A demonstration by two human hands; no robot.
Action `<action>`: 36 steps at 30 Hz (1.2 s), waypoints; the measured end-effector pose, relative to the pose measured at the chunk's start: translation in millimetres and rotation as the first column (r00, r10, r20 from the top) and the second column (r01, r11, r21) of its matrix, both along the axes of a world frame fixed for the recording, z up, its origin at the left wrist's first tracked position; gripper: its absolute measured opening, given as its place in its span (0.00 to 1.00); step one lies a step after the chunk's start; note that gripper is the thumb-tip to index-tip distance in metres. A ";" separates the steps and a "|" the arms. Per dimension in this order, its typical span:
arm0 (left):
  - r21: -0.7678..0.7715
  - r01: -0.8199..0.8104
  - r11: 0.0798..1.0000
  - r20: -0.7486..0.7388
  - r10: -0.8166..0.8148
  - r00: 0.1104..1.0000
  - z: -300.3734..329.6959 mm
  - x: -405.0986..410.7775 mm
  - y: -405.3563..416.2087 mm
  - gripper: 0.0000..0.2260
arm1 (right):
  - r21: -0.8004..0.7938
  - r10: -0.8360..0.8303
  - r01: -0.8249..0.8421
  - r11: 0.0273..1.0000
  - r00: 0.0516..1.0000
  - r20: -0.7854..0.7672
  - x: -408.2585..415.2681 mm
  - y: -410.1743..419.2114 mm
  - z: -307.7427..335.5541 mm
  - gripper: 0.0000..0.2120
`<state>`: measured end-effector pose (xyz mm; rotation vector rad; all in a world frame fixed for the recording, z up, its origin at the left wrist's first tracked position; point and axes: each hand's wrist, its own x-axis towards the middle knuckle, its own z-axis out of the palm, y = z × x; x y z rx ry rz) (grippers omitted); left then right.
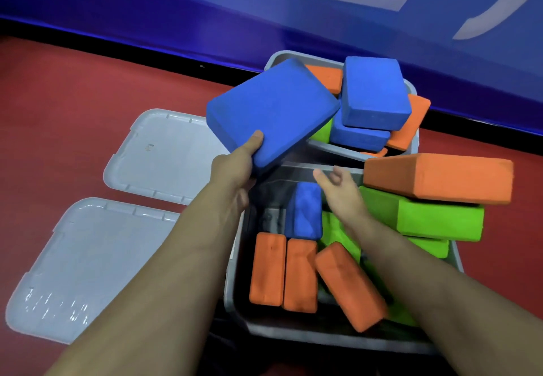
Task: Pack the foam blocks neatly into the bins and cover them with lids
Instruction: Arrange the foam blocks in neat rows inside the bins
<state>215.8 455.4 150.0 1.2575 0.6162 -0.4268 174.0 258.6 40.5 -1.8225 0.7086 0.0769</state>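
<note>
Left hand (pixel 239 159) gripping the near corner of a large blue foam block (pixel 271 111), thumb on its top face, remaining fingers hidden underneath; block tilted in the air, above the gap between the two bins. Right hand (pixel 342 189) over the near grey bin (pixel 235 293), fingers loosely spread and holding nothing, just beside the far rim. Inside the near bin: two orange blocks (pixel 283 273) standing side by side on edge, a third orange block (pixel 351 286) leaning at an angle to their right, a blue block (pixel 304 211) upright behind them, green blocks (pixel 340 236) partly hidden under the right forearm. At the near bin's right edge, a green block (pixel 439 218) overhanging the rim, with a long orange block (pixel 437 177) lying across its top. Far grey bin (pixel 338 148) touching or just beside the near one, heaped untidily: a blue block (pixel 374 92) perched highest, another blue one (pixel 360 134) beneath, orange pieces (pixel 407 123) jutting from behind and to the right, a sliver of green (pixel 321 133) under the held block. Two pale grey lids (pixel 158 152) flat on the red floor (pixel 64 102) to the left, one (pixel 85 264) nearer than the other, both apart from the bins. Blue wall banner (pixel 176 2) with pale markings along the back.
</note>
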 end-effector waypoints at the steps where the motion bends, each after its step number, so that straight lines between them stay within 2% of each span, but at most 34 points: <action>1: 0.014 0.008 1.000 0.007 -0.008 1.000 1.9 -0.4 2.5 0.20 | 0.029 0.007 -0.008 1.000 0.999 0.045 -3.3 -4.0 14.9 0.38; 2: 0.033 0.010 0.999 0.015 -0.011 1.000 3.7 -0.6 6.1 0.20 | 0.056 0.018 -0.023 0.998 0.997 0.081 -7.1 -7.7 28.4 0.40; 4: 0.067 0.011 0.998 0.024 -0.012 1.000 7.0 0.2 15.1 0.20 | 0.129 0.035 -0.053 0.990 0.990 0.135 -15.9 -14.7 53.9 0.49; 6: 0.056 0.001 0.998 0.024 -0.003 1.000 9.2 0.7 25.3 0.22 | 0.199 0.042 -0.069 0.977 0.990 0.138 -24.5 -18.2 78.2 0.56; 9: 0.059 -0.001 0.998 0.013 0.001 1.000 9.1 -4.0 36.5 0.22 | 0.339 -0.026 -0.020 0.940 0.991 0.130 -28.2 -22.9 92.9 0.48; 12: 0.080 0.011 0.997 -0.030 -0.009 1.000 4.4 -10.3 41.7 0.16 | 0.401 -0.017 -0.006 0.916 0.999 0.052 -27.6 -16.1 101.3 0.48; 15: 0.049 0.037 0.998 -0.068 -0.033 0.997 0.5 -12.9 41.4 0.09 | 0.472 0.057 -0.055 0.880 0.998 0.010 -23.3 -9.1 108.6 0.27; 16: 0.034 0.034 0.999 -0.080 -0.031 0.996 -0.3 -12.5 41.2 0.09 | 0.503 0.069 -0.060 0.862 0.998 0.001 -21.8 -9.4 110.3 0.23; 18: 0.013 0.038 0.999 -0.102 -0.036 0.994 -0.8 -10.8 40.6 0.10 | 0.554 0.072 -0.055 0.830 0.997 -0.009 -17.6 -13.3 110.9 0.21; 21: -0.003 0.067 0.998 -0.114 -0.067 0.991 -1.5 -9.6 38.7 0.12 | 0.605 0.047 -0.023 0.796 0.999 -0.024 -11.4 -20.5 110.0 0.25; 24: -0.003 0.064 0.998 -0.079 -0.064 0.995 0.8 -7.3 35.2 0.12 | 0.584 0.062 -0.020 0.812 0.997 -0.052 -9.4 -22.0 108.7 0.24; 27: 0.143 0.052 0.988 0.021 -0.056 0.998 4.7 -1.4 33.0 0.17 | 0.420 0.082 -0.033 0.907 0.992 -0.099 -11.1 -14.8 106.0 0.23; 29: 0.280 0.000 0.960 0.139 -0.041 0.989 5.0 1.2 29.8 0.18 | 0.338 0.073 -0.046 0.940 0.995 -0.070 -12.0 -9.2 106.5 0.21; 32: 0.432 -0.030 0.901 0.287 -0.106 0.952 7.4 -2.7 16.5 0.29 | 0.399 0.096 -0.094 0.912 0.995 0.013 -9.3 -2.1 111.0 0.18; 34: 0.534 -0.003 0.845 0.303 -0.189 0.934 11.7 -7.2 5.9 0.38 | 0.462 0.151 -0.157 0.873 0.987 0.051 -6.9 6.0 115.2 0.16; 36: 0.632 0.035 0.774 0.327 -0.308 0.893 13.3 -11.4 -3.2 0.41 | 0.490 0.182 -0.185 0.852 0.982 0.055 -7.2 14.8 119.1 0.18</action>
